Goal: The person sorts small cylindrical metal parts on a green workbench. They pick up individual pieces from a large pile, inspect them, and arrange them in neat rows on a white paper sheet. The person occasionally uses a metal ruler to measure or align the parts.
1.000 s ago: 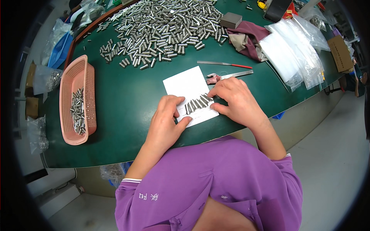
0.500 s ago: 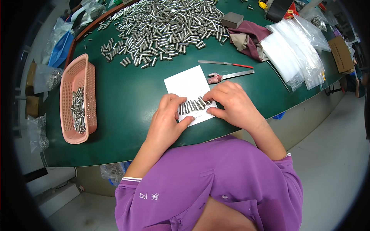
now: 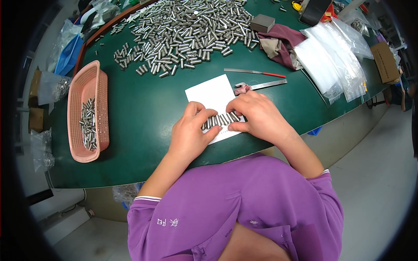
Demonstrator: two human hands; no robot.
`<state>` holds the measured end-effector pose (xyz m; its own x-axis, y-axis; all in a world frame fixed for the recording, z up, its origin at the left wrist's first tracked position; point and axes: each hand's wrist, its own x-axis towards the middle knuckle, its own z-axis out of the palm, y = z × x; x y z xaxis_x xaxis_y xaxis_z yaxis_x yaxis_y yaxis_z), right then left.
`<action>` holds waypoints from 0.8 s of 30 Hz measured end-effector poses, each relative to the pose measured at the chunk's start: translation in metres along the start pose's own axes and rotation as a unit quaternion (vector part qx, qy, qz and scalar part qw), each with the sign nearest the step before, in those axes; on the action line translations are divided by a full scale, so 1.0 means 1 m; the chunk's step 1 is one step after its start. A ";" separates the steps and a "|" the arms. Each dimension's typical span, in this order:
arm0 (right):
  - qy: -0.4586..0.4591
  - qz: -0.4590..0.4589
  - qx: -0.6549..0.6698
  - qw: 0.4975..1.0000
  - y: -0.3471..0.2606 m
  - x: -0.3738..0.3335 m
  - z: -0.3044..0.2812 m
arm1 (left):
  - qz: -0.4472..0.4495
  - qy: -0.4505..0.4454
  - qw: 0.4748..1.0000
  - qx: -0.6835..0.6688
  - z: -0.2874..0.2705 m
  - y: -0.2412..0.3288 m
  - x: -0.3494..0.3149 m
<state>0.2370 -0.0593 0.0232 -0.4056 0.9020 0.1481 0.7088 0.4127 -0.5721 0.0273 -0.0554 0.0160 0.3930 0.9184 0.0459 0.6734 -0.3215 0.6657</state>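
A row of short, shiny metal pins lies side by side on a sheet of white paper. My left hand grips the left end of this row, thumb on the near side and fingers curled on the far side. At the other end, my right hand holds the row the same way, thumb towards me. The outermost pins are partly hidden by my fingers. Just beyond my right hand lie a steel caliper-like tool with reddish wrapping and a flat file with a red handle.
A large heap of metal pins covers the far part of the green table. To the left stands a pink basket with more pins. A grey block, a maroon cloth and clear plastic bags lie at the far right.
Both hands have shifted slightly and drawn a little closer together around the row. The pins now sit more evenly and closer to one another.
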 end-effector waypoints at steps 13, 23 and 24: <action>0.011 0.020 0.053 0.998 0.004 -0.002 0.002 | -0.006 0.026 0.999 -0.040 0.007 0.003 0.000; 0.047 0.007 0.078 0.996 0.003 -0.003 0.005 | 0.021 0.049 0.994 -0.099 0.016 -0.001 0.001; 0.044 0.012 0.085 0.995 0.002 -0.004 0.005 | 0.037 0.055 0.993 -0.094 0.017 -0.002 0.001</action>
<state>0.2371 -0.0631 0.0171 -0.3324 0.9221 0.1983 0.6068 0.3700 -0.7035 0.0368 -0.0580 0.0018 0.3582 0.9172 0.1741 0.5126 -0.3491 0.7844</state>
